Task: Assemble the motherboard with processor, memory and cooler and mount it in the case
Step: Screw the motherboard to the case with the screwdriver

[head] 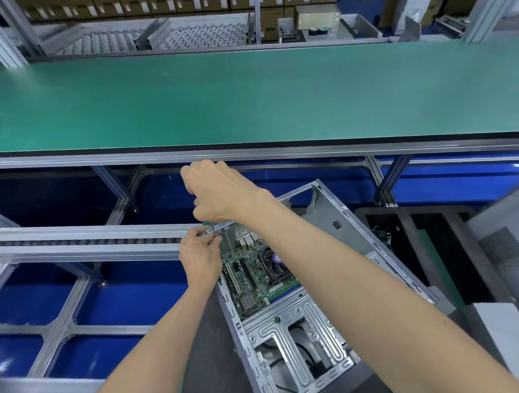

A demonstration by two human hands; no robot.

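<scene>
The left hand's (pixel 200 258) fingertips pinch the thin metal shaft (pixel 213 229) of a screwdriver low down, probably to steady its tip on a mounting screw, while the right hand (pixel 220 191) is clenched around the hidden handle above to drive it. The motherboard (pixel 249 280), its cooler (pixel 274 265) fitted, already lies inside the open case (pixel 298 321), which sits tilted beside the conveyor rail (pixel 86 240).
</scene>
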